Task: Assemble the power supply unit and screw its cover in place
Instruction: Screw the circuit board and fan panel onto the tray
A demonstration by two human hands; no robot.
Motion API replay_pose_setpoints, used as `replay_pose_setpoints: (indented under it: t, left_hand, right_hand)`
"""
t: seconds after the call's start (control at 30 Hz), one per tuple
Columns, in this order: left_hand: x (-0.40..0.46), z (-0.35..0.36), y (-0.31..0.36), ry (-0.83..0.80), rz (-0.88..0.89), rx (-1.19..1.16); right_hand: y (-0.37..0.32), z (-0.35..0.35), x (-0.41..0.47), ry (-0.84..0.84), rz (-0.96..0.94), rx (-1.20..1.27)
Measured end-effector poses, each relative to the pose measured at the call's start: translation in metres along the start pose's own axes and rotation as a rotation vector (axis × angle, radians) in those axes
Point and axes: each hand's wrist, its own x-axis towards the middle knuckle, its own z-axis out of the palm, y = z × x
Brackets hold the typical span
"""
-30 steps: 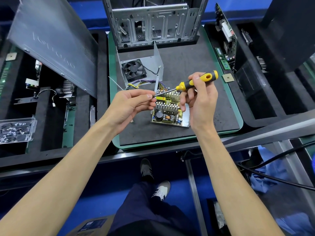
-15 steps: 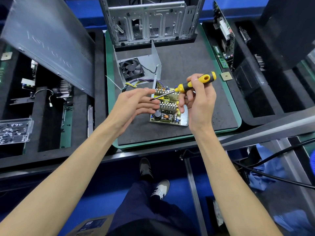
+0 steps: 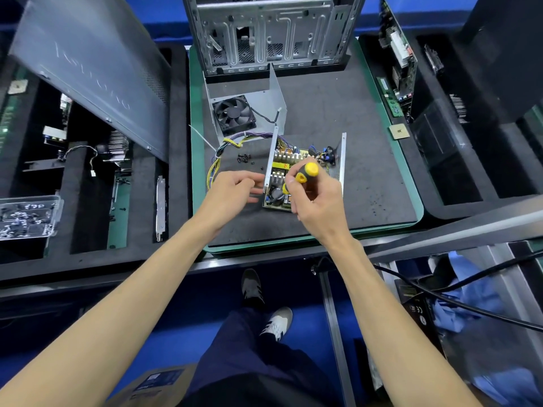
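Several screws (image 3: pixel 23 217) fill clear plastic tray (image 3: pixel 57 205).

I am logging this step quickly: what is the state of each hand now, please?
Left hand: fingers loosely curled, holding nothing visible, beside the power supply unit.
Right hand: grips the screwdriver, pointed down into the unit.

Bare computer chassis (image 3: pixel 273 33) at the back, grey side panel (image 3: pixel 94 71) leaning left, CPU chip (image 3: pixel 398 131) right.
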Motion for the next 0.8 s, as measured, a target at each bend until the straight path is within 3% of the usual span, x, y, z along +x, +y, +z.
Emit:
replay_pose_setpoints:
  t: [0.8]
  left_hand:
    - [-0.003,-0.004,0.006,-0.044,-0.009,0.046]
  right_hand:
    - [0.02,0.01,0.001,-0.113,-0.003,-0.131]
